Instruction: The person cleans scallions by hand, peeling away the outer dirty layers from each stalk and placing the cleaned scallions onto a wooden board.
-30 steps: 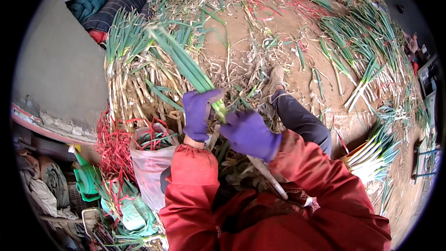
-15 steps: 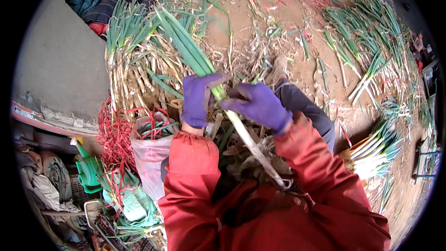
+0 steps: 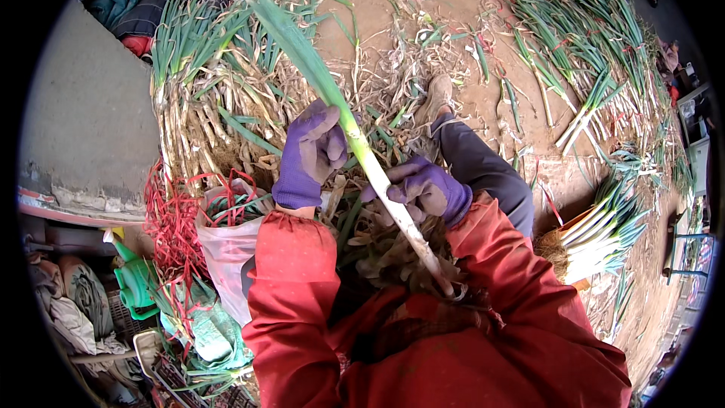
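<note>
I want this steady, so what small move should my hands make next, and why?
Perhaps close your left hand around the green onion: its fingers look loosely curled beside it, while your right hand has fingertips behind the paler part below.

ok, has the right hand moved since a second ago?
Yes. Judged against the white plastic bag in the head view, the right hand has shifted to the person's right, farther from the bag.
</note>
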